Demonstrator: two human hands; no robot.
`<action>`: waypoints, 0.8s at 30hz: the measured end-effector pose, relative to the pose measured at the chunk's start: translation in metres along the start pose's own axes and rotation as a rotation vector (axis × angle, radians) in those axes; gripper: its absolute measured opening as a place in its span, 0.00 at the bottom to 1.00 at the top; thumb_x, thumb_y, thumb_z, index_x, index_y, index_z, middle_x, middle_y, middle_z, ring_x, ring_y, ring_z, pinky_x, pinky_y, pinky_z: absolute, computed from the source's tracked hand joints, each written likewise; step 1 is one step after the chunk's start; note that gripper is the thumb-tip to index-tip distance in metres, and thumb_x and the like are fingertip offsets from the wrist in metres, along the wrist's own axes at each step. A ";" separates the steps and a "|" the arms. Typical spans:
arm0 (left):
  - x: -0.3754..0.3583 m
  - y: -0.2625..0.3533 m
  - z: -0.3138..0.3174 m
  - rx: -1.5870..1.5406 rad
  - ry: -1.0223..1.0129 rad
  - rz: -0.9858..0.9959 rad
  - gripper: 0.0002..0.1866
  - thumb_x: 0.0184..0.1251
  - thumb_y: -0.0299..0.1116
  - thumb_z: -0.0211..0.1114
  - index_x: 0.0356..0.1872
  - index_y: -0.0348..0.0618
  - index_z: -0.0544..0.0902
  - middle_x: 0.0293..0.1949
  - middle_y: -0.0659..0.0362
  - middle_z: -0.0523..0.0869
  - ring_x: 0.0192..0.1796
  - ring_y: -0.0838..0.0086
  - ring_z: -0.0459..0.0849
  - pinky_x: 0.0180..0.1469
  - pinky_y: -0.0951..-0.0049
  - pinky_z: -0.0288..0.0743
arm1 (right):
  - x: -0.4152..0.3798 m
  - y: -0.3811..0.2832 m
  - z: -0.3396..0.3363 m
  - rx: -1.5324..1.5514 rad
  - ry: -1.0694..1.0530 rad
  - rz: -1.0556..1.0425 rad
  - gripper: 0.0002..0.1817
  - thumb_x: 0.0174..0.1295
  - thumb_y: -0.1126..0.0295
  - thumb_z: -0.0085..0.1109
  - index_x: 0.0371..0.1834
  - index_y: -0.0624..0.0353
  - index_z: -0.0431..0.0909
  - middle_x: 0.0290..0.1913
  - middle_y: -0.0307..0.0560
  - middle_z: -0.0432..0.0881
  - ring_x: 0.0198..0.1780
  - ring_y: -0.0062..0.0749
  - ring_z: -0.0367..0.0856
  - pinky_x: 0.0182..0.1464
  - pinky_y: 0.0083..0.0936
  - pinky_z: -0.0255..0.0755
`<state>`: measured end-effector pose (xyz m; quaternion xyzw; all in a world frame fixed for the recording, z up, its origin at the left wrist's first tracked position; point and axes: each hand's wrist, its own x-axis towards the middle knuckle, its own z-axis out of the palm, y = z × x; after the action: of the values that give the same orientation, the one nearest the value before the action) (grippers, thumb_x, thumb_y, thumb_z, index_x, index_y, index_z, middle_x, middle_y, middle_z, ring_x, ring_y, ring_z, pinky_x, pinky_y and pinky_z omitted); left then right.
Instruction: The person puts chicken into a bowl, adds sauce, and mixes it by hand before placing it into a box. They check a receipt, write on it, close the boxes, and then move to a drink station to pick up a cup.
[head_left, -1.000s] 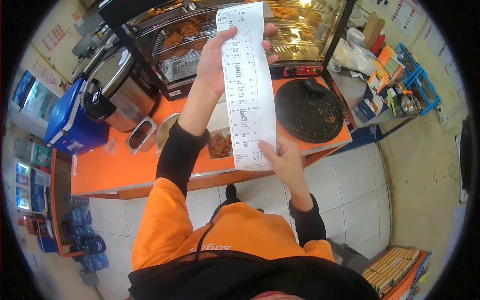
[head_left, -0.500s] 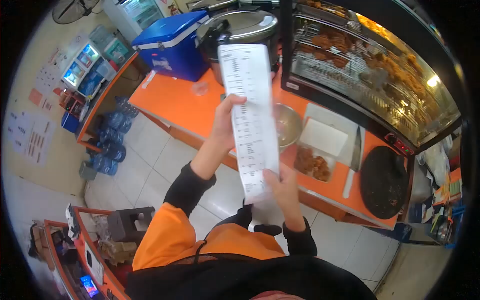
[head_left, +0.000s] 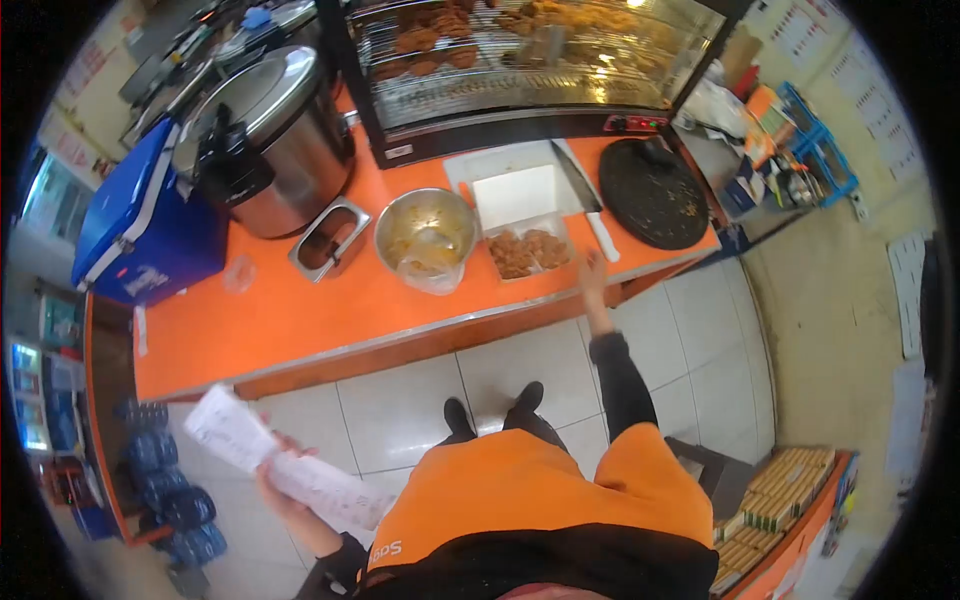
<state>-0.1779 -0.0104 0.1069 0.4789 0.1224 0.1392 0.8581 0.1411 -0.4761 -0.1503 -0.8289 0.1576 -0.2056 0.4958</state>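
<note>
A long white printed receipt (head_left: 325,487) hangs low at the left, slanting and bent, with my left hand (head_left: 284,466) closed around its middle. My right hand (head_left: 592,270) reaches to the front edge of the orange counter (head_left: 330,320), its slightly blurred fingers stretched forward and nothing seen in them. Just left of those fingers stands a clear tray of brown meat pieces (head_left: 528,254). A knife (head_left: 602,236) with a white handle lies close by on the right. Behind the tray is a white rectangular container (head_left: 515,195) on a white board (head_left: 462,165).
A metal bowl (head_left: 428,215) with a plastic bag, a metal pan (head_left: 330,238), a large pot (head_left: 290,150) and a blue cooler (head_left: 150,235) stand along the counter. At the right lies a round black board (head_left: 652,195). A glass food warmer (head_left: 520,75) rises behind.
The receipt, held up in both hands before, is now lowered to the left in my left hand. My right hand has let go and moved to the counter. The view has turned right.
</note>
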 end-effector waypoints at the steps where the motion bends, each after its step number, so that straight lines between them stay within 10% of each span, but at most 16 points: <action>1: 0.010 -0.014 0.000 0.068 -0.035 -0.093 0.34 0.57 0.41 0.57 0.64 0.38 0.61 0.35 0.58 0.76 0.38 0.71 0.76 0.42 0.63 0.75 | 0.023 0.004 0.003 -0.001 -0.157 0.007 0.24 0.62 0.58 0.53 0.51 0.70 0.72 0.48 0.56 0.78 0.49 0.41 0.77 0.53 0.30 0.68; 3: 0.050 -0.064 -0.020 0.385 -0.234 -0.511 0.25 0.58 0.44 0.59 0.53 0.37 0.73 0.35 0.56 0.80 0.41 0.69 0.78 0.45 0.67 0.74 | 0.042 -0.017 -0.001 -0.093 -0.449 0.153 0.25 0.65 0.56 0.48 0.52 0.70 0.72 0.49 0.60 0.78 0.51 0.45 0.77 0.54 0.29 0.68; 6: 0.106 -0.177 0.036 0.559 -0.597 -0.502 0.17 0.62 0.39 0.56 0.45 0.37 0.76 0.33 0.55 0.81 0.37 0.71 0.78 0.43 0.74 0.71 | 0.053 0.009 0.012 -0.333 -0.517 0.033 0.21 0.64 0.61 0.45 0.49 0.69 0.75 0.44 0.62 0.79 0.49 0.48 0.77 0.53 0.32 0.69; 8: 0.124 -0.239 0.085 0.527 -0.592 -0.570 0.14 0.62 0.37 0.55 0.43 0.38 0.74 0.28 0.58 0.78 0.34 0.72 0.77 0.39 0.73 0.71 | 0.041 -0.002 0.005 -0.569 -0.553 -0.376 0.16 0.60 0.67 0.45 0.44 0.65 0.78 0.41 0.63 0.79 0.47 0.51 0.77 0.51 0.38 0.69; 12: 0.166 -0.361 0.123 0.330 -0.287 -0.646 0.15 0.59 0.38 0.53 0.43 0.40 0.69 0.29 0.58 0.76 0.33 0.70 0.77 0.37 0.70 0.73 | 0.039 0.073 0.032 -0.440 -0.287 -0.553 0.14 0.59 0.68 0.44 0.39 0.63 0.78 0.37 0.62 0.79 0.42 0.52 0.78 0.45 0.43 0.71; 18: 0.142 -0.327 0.219 0.230 -0.077 -0.870 0.22 0.59 0.49 0.46 0.45 0.41 0.67 0.34 0.53 0.76 0.37 0.62 0.78 0.40 0.59 0.76 | -0.001 0.048 -0.025 0.093 -0.186 0.160 0.22 0.66 0.56 0.42 0.38 0.67 0.75 0.38 0.65 0.78 0.41 0.57 0.77 0.43 0.41 0.70; 24: 0.077 -0.317 0.321 0.309 -0.439 -0.753 0.25 0.59 0.49 0.43 0.47 0.40 0.72 0.44 0.53 0.79 0.48 0.60 0.78 0.50 0.60 0.73 | 0.006 0.039 -0.188 0.446 -0.176 0.425 0.23 0.68 0.59 0.35 0.58 0.66 0.64 0.53 0.61 0.72 0.51 0.46 0.74 0.50 0.37 0.72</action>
<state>0.0422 -0.3952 -0.0057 0.5417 0.1227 -0.3066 0.7730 0.0500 -0.6393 -0.1043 -0.6629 0.2348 -0.0541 0.7089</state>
